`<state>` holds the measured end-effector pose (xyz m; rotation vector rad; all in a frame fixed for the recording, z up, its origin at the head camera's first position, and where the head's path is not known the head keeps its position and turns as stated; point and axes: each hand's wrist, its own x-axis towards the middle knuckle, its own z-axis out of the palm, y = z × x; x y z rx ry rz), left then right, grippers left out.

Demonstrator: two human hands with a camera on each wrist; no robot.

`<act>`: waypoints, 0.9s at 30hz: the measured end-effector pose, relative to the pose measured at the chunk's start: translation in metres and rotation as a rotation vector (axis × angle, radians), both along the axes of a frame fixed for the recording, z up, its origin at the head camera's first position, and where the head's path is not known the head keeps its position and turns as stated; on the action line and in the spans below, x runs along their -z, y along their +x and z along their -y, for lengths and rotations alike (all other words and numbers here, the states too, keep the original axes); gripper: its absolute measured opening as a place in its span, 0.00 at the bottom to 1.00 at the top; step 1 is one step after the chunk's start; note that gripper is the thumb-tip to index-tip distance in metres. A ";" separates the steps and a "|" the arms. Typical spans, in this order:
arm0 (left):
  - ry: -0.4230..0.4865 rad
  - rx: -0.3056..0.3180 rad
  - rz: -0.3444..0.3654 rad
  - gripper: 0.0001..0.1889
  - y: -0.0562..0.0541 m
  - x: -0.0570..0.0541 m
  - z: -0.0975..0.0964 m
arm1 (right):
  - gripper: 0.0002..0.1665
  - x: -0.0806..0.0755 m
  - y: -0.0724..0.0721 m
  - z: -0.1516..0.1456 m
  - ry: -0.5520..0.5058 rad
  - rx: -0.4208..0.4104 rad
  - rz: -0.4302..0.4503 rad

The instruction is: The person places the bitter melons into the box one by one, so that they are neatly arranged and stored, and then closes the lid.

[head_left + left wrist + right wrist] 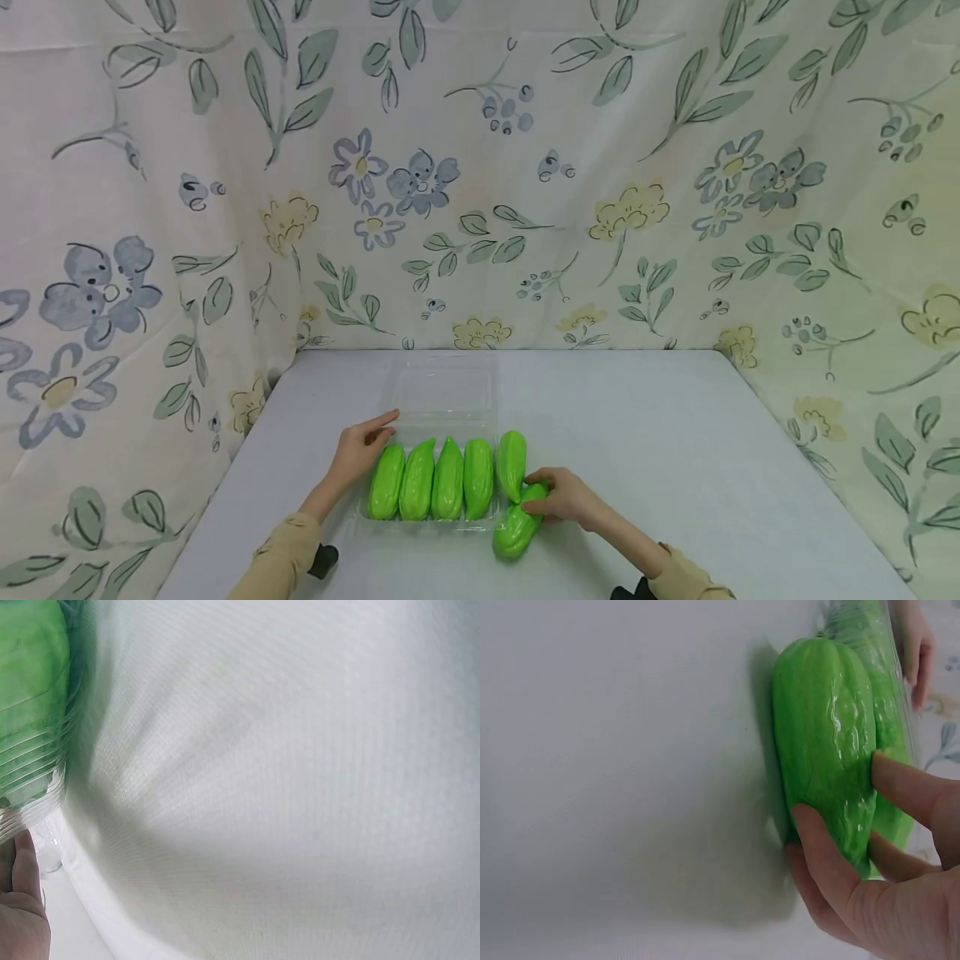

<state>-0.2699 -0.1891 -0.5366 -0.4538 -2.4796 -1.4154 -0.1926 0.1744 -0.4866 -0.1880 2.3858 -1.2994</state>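
My right hand (566, 498) grips a glossy green bitter melon (513, 533) near its upper end, thumb and fingers on either side, close to the box's lower right corner. In the right wrist view the held bitter melon (821, 735) shows ridges and a bumpy skin. A second bitter melon (512, 458) lies along the right side of a clear plastic clamshell box (420, 527). Several more bitter melons (447, 483) sit side by side in the box. My left hand (360, 450) holds the box at its upper left corner, fingertips at the rim (52, 776).
The box's clear lid (442, 387) is folded back flat toward the far side of the white table (637, 417). A floral curtain (480, 167) hangs behind the table and along both sides.
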 end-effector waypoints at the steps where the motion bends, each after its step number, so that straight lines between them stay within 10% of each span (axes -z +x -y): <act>1: 0.000 -0.002 0.001 0.18 0.000 0.000 0.000 | 0.29 0.000 0.000 0.000 0.000 0.001 0.002; 27: -0.015 -0.028 0.035 0.18 0.002 -0.003 -0.001 | 0.30 0.001 0.002 -0.001 -0.036 0.018 0.010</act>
